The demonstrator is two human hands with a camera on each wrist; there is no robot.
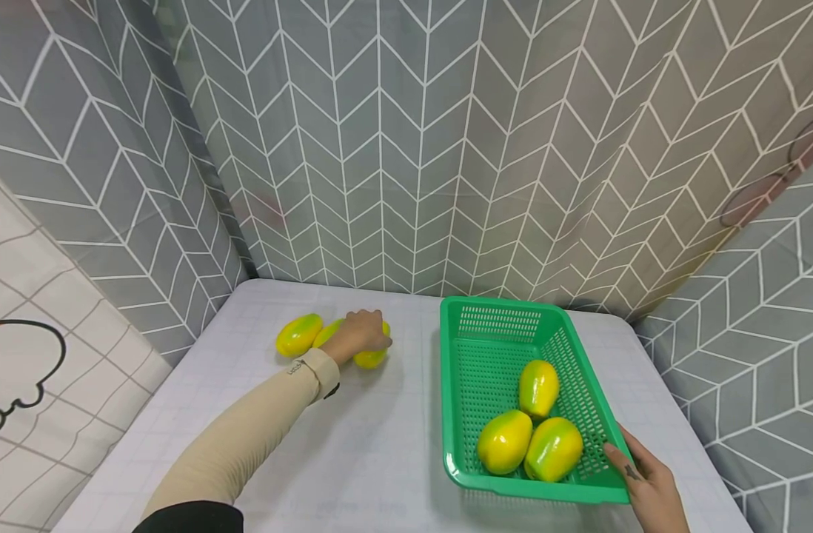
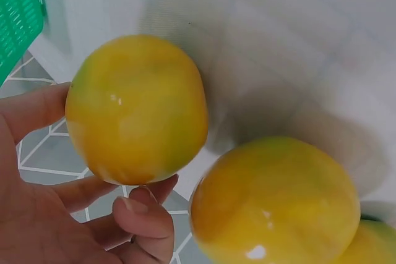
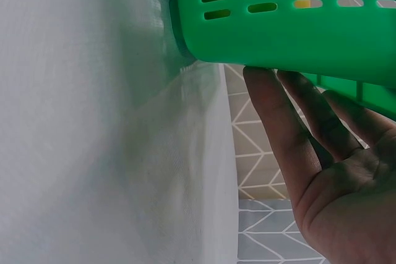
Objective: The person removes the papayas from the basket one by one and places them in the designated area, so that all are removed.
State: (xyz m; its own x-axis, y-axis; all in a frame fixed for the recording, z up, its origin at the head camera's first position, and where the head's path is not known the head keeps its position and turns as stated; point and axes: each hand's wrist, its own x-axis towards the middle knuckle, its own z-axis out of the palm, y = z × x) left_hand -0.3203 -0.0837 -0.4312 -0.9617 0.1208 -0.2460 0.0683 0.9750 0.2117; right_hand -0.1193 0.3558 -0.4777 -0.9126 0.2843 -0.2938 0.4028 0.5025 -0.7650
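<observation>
My left hand (image 1: 363, 333) grips a yellow-green papaya (image 1: 371, 359) at the table's back left, its fingers bent around one side of the fruit (image 2: 136, 109) in the left wrist view. Just left of it lie a second papaya (image 1: 327, 332), partly hidden by the hand, and a third papaya (image 1: 299, 335). On the right stands a green plastic basket (image 1: 450, 400) with three papayas (image 1: 554, 449) near its front end. My right hand (image 1: 653, 481) holds the basket's front right corner, thumb over the rim; in the right wrist view its fingers touch the outer wall (image 3: 278, 41).
A white cloth covers the table (image 1: 273, 451). Grey chevron-patterned curtains (image 1: 406, 185) stand close behind and along both sides. The basket's slotted wall rises between its fruit and the left part of the table.
</observation>
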